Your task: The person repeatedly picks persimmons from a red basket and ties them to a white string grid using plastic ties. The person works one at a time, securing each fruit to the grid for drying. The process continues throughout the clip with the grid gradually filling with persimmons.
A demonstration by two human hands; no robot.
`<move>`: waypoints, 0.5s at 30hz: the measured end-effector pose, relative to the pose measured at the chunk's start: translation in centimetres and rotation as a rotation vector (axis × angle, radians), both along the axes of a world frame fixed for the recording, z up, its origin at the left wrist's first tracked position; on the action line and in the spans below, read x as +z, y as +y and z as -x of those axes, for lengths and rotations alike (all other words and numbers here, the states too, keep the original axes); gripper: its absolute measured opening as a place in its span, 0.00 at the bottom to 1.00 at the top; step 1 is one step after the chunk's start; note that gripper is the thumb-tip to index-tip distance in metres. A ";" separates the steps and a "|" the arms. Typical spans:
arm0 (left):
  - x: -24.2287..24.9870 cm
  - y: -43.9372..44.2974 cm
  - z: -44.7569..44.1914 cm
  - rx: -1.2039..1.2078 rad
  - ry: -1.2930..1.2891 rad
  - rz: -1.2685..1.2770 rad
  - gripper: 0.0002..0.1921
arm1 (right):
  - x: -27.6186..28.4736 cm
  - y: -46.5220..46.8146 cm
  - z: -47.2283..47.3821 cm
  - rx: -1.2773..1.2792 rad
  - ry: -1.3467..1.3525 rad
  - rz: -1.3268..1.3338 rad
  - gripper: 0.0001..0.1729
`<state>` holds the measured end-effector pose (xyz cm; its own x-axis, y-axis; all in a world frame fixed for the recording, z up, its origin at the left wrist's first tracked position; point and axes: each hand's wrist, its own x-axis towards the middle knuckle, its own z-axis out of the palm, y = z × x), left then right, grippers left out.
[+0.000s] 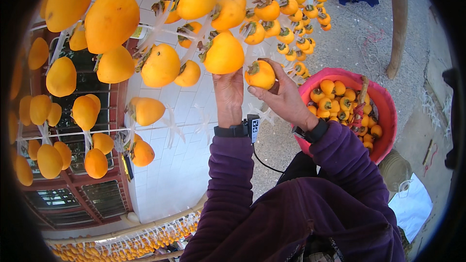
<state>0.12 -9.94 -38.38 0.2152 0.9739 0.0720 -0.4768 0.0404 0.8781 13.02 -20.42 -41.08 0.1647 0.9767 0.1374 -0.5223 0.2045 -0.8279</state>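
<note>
My right hand [282, 89] grips a peeled orange persimmon [260, 76] between thumb and fingers, its leafy calyx turned up and to the left. Just to the left, my left hand [229, 89] is raised behind a larger hanging persimmon [224, 54]; that fruit hides its fingers, so their grip cannot be made out. Around both hands, many peeled persimmons hang by their stems from translucent plastic strips [191, 45]. Below them, strips without fruit [174, 125] dangle from a white line [145, 128].
A red tub [391, 120] of persimmons [338, 105] stands at right, with a stick [363, 89] in it. A wooden post [397, 25] rises beyond. A plastic jug [395, 170] stands near the tub. At left are a white tiled wall [164, 174] and a red-framed window [78, 198].
</note>
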 end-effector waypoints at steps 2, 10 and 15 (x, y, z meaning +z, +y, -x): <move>0.0 0.0 0.1 -0.007 0.010 -0.010 0.26 | 0.1 0.1 -0.2 -0.008 -0.079 -0.002 0.41; -0.3 -0.3 0.6 0.021 0.026 -0.024 0.27 | 0.9 0.5 0.1 -0.170 -0.401 -0.077 0.42; -0.2 -0.9 0.3 0.090 0.062 -0.003 0.26 | 0.7 1.0 0.4 -0.219 -0.489 -0.090 0.39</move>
